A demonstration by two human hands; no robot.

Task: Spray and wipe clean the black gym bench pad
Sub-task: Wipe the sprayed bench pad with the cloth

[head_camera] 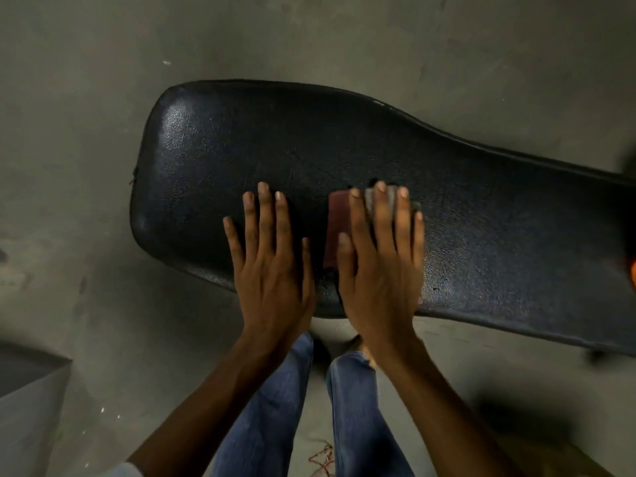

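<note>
Flat right hand [378,266] grip presses cloth [339,228] onto pad [481,208]; my left hand [272,256] rests open. Unpinched cloth could slide free.

Black bench pad [344,160] over grey concrete floor [86,80]. Maroon cloth [339,228] lies flat on the pad. Both hands flat on it too.

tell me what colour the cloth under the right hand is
The cloth looks dull reddish-maroon, greyer under the fingertips; the head view shows it.
</note>
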